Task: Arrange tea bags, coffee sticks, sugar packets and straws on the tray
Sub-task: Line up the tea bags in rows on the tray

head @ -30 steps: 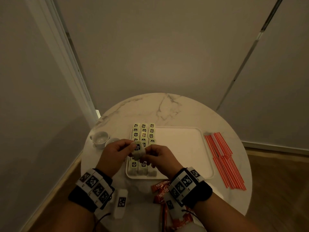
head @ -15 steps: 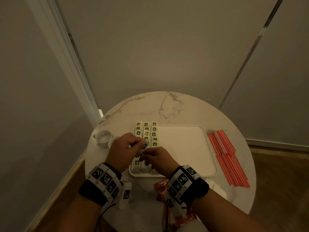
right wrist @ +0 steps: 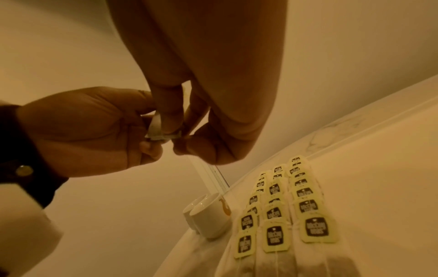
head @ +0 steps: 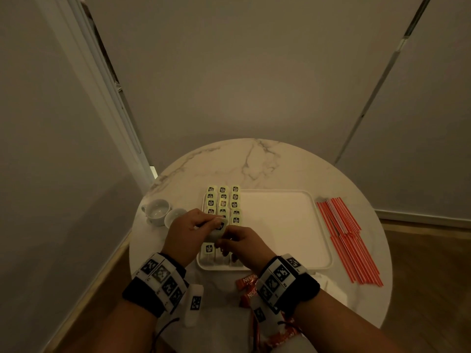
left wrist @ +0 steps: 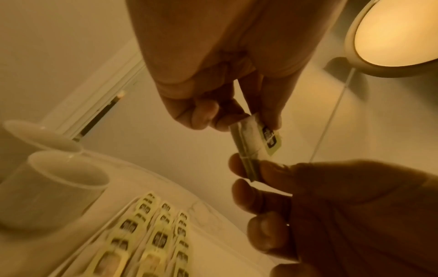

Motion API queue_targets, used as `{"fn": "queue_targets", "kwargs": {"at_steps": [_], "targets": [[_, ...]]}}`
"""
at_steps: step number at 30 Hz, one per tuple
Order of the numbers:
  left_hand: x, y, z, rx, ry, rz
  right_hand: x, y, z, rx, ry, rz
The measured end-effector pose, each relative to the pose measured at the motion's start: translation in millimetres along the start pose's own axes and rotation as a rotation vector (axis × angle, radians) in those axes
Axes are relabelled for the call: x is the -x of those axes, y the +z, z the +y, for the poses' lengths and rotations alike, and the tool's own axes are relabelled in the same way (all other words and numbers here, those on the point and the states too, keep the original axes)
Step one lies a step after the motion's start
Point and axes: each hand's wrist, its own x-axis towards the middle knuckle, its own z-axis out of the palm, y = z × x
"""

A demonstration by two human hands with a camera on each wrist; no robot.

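A white tray (head: 285,225) lies on the round marble table (head: 254,164). Three columns of tea bags (head: 223,200) with yellow-green tags fill its left side, seen close in the right wrist view (right wrist: 284,215). Both hands hover over the tray's near left corner. My left hand (head: 188,233) and right hand (head: 242,240) both pinch one tea bag (head: 219,229) between them. In the left wrist view the tea bag (left wrist: 253,142) hangs edge-on, its tag facing right. Red-and-white straws (head: 349,238) lie right of the tray. Red coffee sticks (head: 248,289) lie near my right wrist.
Two small white cups (head: 163,214) stand left of the tray, close to my left hand. White packets (head: 331,286) lie at the table's near right edge. The tray's right part is bare. Walls close in behind and to the left.
Both hands have moved slightly forward over the tea bag columns, still holding the same tea bag between them. The head view has shifted a little.
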Motion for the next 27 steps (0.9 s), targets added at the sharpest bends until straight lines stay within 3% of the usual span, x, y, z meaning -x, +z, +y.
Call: {"fn": "queue_targets", "kwargs": {"at_steps": [5,10,15,21,27], "targets": [[3.4,4.8,-35.8,0.124,-0.188,0.002,-5.2,-1.9,19.4,0.134,0.035,0.095],[17.5,20.2,-75.9,0.05,-0.325,-0.095,-14.5,8.4,54.8,0.208,0.242,0.143],[31.7,33.5,-94.4,-0.064,-0.422,-0.073,-21.5,22.0,75.0,0.31,0.394,0.16],[36.3,36.7,-109.3,-0.286,-0.369,-0.22,-28.4,27.7,78.2,0.33,0.438,0.186],[36.0,36.0,-113.3,-0.351,-0.273,-0.254,-31.9,30.1,77.6,0.294,0.486,0.181]]}}
